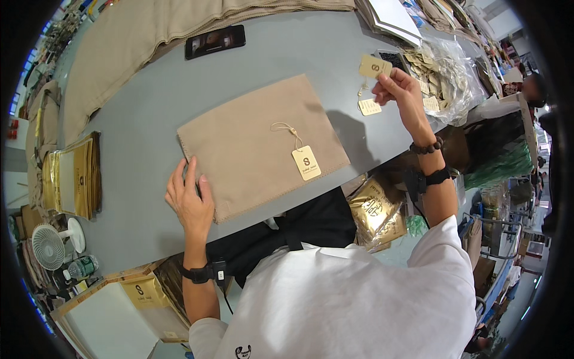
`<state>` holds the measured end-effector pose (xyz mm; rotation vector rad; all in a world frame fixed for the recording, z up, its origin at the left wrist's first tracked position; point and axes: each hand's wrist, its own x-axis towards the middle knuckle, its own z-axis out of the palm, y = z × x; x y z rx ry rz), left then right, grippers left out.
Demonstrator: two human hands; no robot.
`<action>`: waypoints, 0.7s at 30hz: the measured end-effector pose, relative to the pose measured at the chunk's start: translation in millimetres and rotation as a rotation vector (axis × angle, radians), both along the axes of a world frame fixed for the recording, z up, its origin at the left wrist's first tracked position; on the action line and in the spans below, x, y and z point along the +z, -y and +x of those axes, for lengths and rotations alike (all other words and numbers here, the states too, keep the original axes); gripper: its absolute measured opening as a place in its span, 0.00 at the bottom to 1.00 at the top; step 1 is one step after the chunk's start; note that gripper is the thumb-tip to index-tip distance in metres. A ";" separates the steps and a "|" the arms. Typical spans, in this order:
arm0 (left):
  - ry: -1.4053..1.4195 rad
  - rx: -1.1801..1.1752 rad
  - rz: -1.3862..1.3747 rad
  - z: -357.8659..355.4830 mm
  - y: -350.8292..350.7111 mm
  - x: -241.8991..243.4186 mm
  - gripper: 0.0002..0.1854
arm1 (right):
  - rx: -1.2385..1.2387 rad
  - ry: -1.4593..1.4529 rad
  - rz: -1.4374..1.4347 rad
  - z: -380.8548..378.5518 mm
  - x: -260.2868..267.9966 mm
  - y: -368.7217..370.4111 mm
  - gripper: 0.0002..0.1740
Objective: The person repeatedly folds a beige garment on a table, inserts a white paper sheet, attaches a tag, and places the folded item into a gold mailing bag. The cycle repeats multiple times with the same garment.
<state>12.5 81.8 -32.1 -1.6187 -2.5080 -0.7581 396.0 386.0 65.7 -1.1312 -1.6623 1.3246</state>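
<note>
A folded beige cloth (255,134) with stitched edges lies tilted on the grey table (139,148). On its right part rests a cream paper hang tag (306,163) with a looped string. My left hand (190,195) touches the cloth's left edge, fingers apart, holding nothing. Raised over the table to the right of the cloth, my right hand (397,87) pinches a cream hang tag (373,66) between thumb and fingers. A second small tag (370,107) with writing is beside that hand, below a string; whether it hangs or lies on the table I cannot tell.
Beige fabric (116,54) and a black phone (215,41) lie at the far side. A plastic bag of tags (441,76) is at the right, near white sheets (390,20). Gold packets (74,175), a small fan (48,247) and a plastic bottle (83,267) are at the left.
</note>
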 end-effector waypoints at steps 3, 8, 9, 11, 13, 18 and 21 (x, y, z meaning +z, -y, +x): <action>-0.004 0.003 -0.004 -0.2 0.1 -0.4 0.26 | 0.083 0.345 0.282 13.0 -36.6 11.0 0.18; 0.001 -0.001 0.006 -0.6 -0.5 -1.0 0.26 | -0.143 0.813 0.474 61.6 -83.2 15.1 0.18; 0.001 0.001 0.004 -0.4 -0.6 -0.6 0.26 | -0.235 0.846 0.517 76.1 -84.8 4.8 0.19; -0.010 -0.001 0.001 -0.3 -1.1 0.4 0.26 | -0.376 0.926 0.437 105.8 -82.2 -16.5 0.20; -0.018 -0.002 -0.002 0.2 -1.1 1.2 0.26 | -0.493 1.042 0.411 126.9 -72.4 -42.1 0.23; 0.003 0.010 -0.020 0.8 0.0 2.6 0.26 | -0.650 1.166 1.044 101.2 -60.4 -51.9 0.18; -0.016 0.009 -0.017 0.2 -0.9 2.5 0.26 | -0.374 0.936 1.105 57.7 -66.8 -33.0 0.14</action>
